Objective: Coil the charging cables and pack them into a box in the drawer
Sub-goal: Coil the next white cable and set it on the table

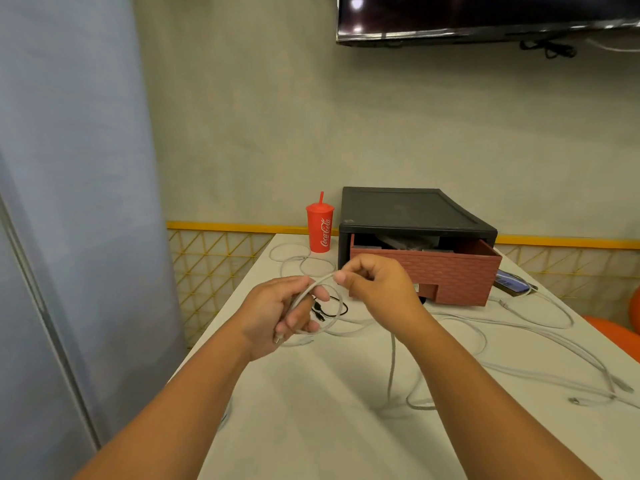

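both hands (325,299) hold a thin grey-white cable (313,289), partly looped

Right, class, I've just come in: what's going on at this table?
A person is coiling a white cable. The left hand holds the loops and the right hand pinches the cable just beside it, while the rest trails down onto the table. Other pale cables and a small black cable lie loose. Behind the hands, the brick-patterned drawer stands partly open, with a red cup beside it.
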